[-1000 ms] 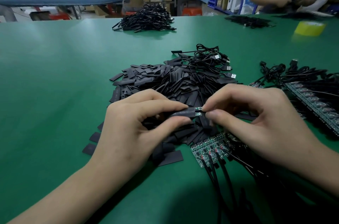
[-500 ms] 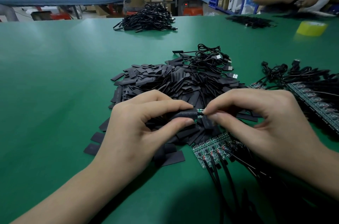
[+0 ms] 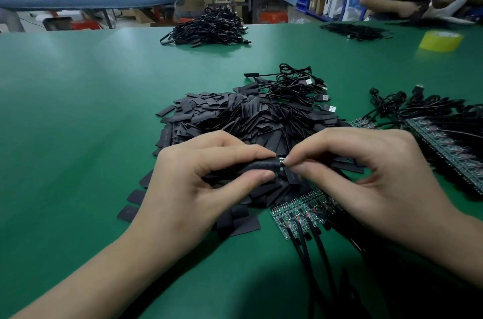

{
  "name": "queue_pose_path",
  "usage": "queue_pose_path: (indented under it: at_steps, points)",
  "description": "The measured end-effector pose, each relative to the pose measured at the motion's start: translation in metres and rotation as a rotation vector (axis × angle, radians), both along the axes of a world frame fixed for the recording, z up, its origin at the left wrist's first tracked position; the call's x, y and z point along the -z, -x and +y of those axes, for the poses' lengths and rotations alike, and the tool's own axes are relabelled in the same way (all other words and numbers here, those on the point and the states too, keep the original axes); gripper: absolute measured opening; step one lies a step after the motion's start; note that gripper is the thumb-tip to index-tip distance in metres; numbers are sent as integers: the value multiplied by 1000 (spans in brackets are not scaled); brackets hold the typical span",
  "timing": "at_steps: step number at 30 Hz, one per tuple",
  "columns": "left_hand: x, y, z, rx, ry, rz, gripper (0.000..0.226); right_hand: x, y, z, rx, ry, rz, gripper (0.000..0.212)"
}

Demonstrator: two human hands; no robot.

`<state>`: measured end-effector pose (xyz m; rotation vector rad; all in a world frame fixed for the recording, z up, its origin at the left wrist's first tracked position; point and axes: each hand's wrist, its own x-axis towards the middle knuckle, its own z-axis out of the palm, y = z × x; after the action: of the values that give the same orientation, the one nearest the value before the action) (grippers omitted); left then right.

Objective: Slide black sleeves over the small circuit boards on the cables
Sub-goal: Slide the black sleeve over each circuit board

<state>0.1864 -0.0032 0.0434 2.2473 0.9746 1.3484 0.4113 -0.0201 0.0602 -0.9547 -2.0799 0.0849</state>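
Observation:
My left hand (image 3: 206,183) pinches a black sleeve (image 3: 261,164) between thumb and forefinger. My right hand (image 3: 366,177) pinches the small circuit board (image 3: 282,162), of which only a sliver of green edge shows at the sleeve's mouth. Both hands hover over a large heap of loose black sleeves (image 3: 248,120). A row of bare green circuit boards on black cables (image 3: 295,216) lies just below my right hand. The held board's cable is hidden under my right hand.
A long strip of boards with cables (image 3: 444,141) lies at right. Cables with USB plugs (image 3: 300,86) sit behind the heap. Far off are a cable pile (image 3: 209,28), another pile (image 3: 355,31), a yellow tape roll (image 3: 441,40) and people working at the tables.
The sleeve has slid further over the board; less green shows between my fingertips. Both hands have stayed over the heap.

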Motion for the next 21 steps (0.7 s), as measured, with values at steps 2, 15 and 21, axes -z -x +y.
queue_pose_path:
  at_steps: [2,15,21]
  points:
    - [1,0,0,-5,-18,10,20,2,2,-1,-8,31,31,6]
    - [-2,-1,-2,-53,-95,10,19,-1,6,1,-226,687,412,16]
    - [-2,-1,1,-136,-95,-17,32,2,8,-2,-63,381,222,9]
